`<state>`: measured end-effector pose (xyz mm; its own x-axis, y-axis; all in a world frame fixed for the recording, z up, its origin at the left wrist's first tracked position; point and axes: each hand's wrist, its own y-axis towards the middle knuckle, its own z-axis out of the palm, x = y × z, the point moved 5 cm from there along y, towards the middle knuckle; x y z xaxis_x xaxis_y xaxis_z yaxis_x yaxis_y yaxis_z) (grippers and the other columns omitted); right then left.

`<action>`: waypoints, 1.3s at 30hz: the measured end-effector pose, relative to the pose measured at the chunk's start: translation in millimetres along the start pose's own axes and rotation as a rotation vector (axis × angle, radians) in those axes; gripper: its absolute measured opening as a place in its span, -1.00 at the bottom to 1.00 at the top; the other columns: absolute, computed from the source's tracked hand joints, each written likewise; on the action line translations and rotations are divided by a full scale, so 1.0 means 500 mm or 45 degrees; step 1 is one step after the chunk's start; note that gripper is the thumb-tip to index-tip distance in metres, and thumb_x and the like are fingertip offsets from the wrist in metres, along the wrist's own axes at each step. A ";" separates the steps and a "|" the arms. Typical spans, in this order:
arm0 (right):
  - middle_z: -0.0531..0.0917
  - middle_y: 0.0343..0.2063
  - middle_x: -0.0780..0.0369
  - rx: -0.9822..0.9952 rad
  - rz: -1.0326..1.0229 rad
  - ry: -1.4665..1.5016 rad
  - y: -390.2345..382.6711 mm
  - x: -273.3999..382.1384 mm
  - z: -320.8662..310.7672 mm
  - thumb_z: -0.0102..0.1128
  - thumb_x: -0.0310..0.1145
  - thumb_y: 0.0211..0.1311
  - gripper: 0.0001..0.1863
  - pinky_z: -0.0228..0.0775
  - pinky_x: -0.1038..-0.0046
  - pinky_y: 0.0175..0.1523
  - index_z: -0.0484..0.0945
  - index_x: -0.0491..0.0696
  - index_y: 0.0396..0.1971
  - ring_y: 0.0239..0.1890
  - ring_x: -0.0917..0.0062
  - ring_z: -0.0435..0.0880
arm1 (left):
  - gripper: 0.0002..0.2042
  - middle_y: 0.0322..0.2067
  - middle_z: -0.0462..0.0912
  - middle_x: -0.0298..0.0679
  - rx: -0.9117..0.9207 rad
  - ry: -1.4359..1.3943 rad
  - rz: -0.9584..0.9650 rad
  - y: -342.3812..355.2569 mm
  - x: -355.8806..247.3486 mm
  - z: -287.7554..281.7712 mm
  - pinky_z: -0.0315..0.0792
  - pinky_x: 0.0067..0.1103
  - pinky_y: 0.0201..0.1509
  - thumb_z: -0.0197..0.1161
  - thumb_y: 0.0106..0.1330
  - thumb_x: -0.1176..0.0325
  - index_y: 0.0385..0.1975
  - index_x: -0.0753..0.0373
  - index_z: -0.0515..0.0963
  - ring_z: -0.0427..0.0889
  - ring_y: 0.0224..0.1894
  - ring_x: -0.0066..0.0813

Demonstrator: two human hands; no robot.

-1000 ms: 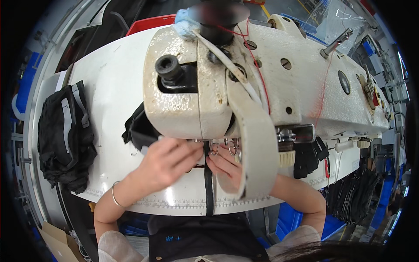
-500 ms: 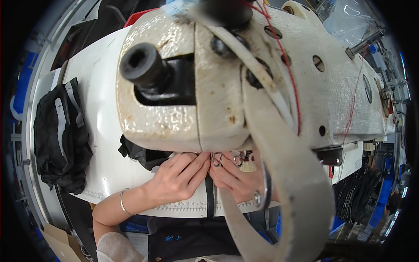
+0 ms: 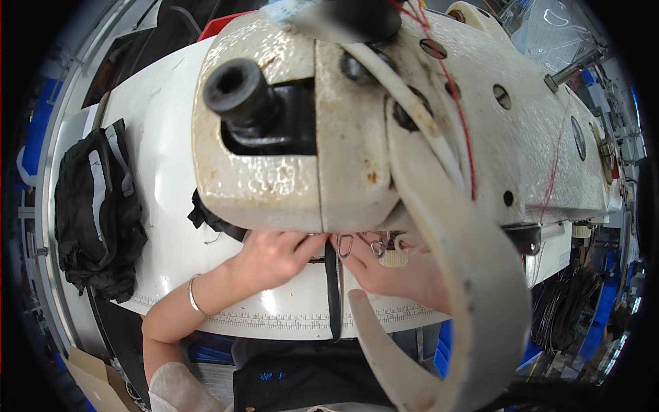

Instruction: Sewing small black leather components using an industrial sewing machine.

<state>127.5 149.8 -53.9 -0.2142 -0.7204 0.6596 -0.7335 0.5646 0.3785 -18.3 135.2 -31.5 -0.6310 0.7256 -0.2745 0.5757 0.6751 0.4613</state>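
Beneath the head of a pale sewing machine (image 3: 261,196), both my hands meet at a narrow black strip (image 3: 333,295) that runs toward me and over the table's front edge. My left hand (image 3: 271,257), with a bangle on the wrist, is closed, its fingertips at the strip's left side. On the other side, my right hand (image 3: 377,268) has its fingers drawn together against the strip; the machine's curved pale guard (image 3: 491,295) covers part of that arm. The machine head hides some fingertips and the strip's far end. Black fabric (image 3: 213,218) shows beyond my left hand.
A bundle of black fabric (image 3: 99,213) with pale strips lies on the left of the white table (image 3: 161,165). Metal thread loops (image 3: 347,246) hang close above my right fingers. Red thread (image 3: 461,130) runs down the machine. A cardboard box (image 3: 99,381) stands at lower left.
Both hands have moved away from me, farther under the machine head, and more of the black strip shows on the near side. The view has shifted slightly.
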 end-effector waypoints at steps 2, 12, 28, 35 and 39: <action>0.58 -0.45 0.26 0.016 0.617 1.034 -0.002 -0.053 0.008 0.06 -0.60 -0.21 -0.66 0.47 0.30 -0.18 0.53 -0.13 -0.28 -0.35 0.35 0.58 | -0.71 -0.43 0.57 -0.18 0.004 -0.081 -0.059 0.008 0.024 0.002 0.48 -0.41 -0.36 0.21 -0.22 0.56 -0.38 0.30 0.61 0.58 -0.39 -0.22; 0.50 -0.54 0.29 0.225 -0.235 -0.391 -0.005 0.077 -0.017 0.23 -0.41 -0.11 -0.67 0.41 0.44 -0.42 0.59 -0.09 -0.24 -0.46 0.50 0.53 | -0.79 -0.58 0.47 -0.19 0.345 0.569 -0.134 0.051 -0.050 -0.073 0.34 -0.45 -0.06 0.20 -0.15 0.49 -0.44 0.36 0.57 0.51 -0.42 -0.25; 0.37 -0.46 0.19 0.055 0.222 0.182 -0.140 0.240 0.038 0.17 -0.30 0.17 -0.38 0.34 0.48 -0.24 0.26 -0.33 0.16 -0.40 0.40 0.43 | -0.78 -0.58 0.32 -0.26 0.016 0.097 -0.312 -0.114 -0.213 -0.100 0.25 -0.49 -0.47 0.32 0.02 0.51 -0.32 0.39 0.54 0.36 -0.56 -0.36; 0.55 -0.26 0.12 -0.118 -0.173 -0.835 -0.142 0.250 0.026 0.07 -0.46 -0.09 -0.54 0.42 0.41 0.00 0.50 -0.30 -0.10 -0.16 0.31 0.56 | -0.65 -0.41 0.45 -0.22 -0.230 0.100 -0.538 -0.102 -0.186 -0.153 0.36 -0.50 -0.30 0.18 -0.04 0.74 -0.20 0.34 0.57 0.48 -0.31 -0.28; 0.55 -0.15 0.04 0.088 -0.290 -0.786 -0.155 0.222 0.057 0.07 -0.44 -0.09 -0.61 0.36 0.34 0.17 0.54 -0.30 -0.20 0.03 0.21 0.51 | -0.77 -0.28 0.60 -0.17 -0.421 -0.557 -0.802 -0.085 -0.099 -0.159 0.39 -0.62 -0.08 0.06 0.16 0.70 -0.24 0.35 0.57 0.56 -0.19 -0.43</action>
<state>142.3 14.4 -28.6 -0.3640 -0.9290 0.0666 -0.8397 0.3583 0.4082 -52.7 60.1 29.8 -0.4859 0.2578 -0.8351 -0.0422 0.9475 0.3171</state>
